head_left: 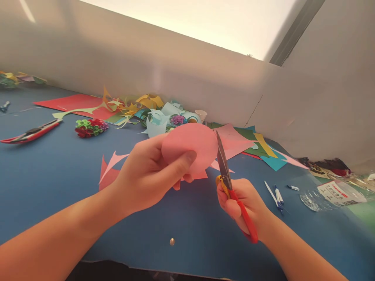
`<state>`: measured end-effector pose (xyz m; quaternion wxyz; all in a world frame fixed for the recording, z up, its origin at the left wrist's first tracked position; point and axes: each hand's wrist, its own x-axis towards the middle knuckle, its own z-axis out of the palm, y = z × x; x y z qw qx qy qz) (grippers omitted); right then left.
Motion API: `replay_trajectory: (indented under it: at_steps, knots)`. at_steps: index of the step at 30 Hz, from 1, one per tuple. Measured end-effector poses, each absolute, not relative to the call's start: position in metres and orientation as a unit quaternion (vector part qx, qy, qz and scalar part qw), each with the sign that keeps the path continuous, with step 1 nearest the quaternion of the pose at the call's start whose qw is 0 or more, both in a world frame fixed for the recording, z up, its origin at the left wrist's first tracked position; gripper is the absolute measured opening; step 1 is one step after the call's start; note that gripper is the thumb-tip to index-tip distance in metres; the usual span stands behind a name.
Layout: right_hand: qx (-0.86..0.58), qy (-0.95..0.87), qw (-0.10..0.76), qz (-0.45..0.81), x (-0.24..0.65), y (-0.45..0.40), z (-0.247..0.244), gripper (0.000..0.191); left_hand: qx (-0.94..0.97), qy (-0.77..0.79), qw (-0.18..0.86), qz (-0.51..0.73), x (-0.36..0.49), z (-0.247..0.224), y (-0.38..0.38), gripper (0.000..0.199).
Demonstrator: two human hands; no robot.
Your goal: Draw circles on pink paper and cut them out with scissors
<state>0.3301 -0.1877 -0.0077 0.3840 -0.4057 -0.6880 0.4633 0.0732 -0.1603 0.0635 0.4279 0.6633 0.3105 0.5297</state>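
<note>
My left hand [158,168] pinches a round pink paper disc [193,142], thumb on its face and fingers behind. My right hand [243,207] is closed round the red handles of a pair of scissors [224,160], whose blades point up along the disc's right edge. The blades look nearly closed. A pink paper offcut [234,138] shows beyond the scissors, with a thin strip [293,160] stretching right; whether it still joins the disc I cannot tell. More pink paper [108,173] lies under and beside my left hand.
On the blue table [140,234] are a red utility knife [35,130], a curled paper flower [91,127], several paper scraps [158,121] and a paper cup [200,115] along the wall. Pens [274,195] and a plastic bottle [334,195] lie right. A small bead-like thing [172,242] sits near the front edge.
</note>
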Motion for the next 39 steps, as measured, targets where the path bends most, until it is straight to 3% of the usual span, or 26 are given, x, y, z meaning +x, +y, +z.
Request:
replay_trajectory:
  at_steps: [14, 39]
  knots:
    - [-0.413, -0.665, 0.384, 0.489, 0.329, -0.188, -0.009, 0.073, 0.661, 0.325, 0.423, 0.528, 0.070, 0.058, -0.160, 0.015]
    - [-0.445, -0.702, 0.357, 0.426, 0.319, -0.186, 0.011, 0.077, 0.655, 0.343, 0.390, 0.548, 0.070, 0.060, -0.160, 0.022]
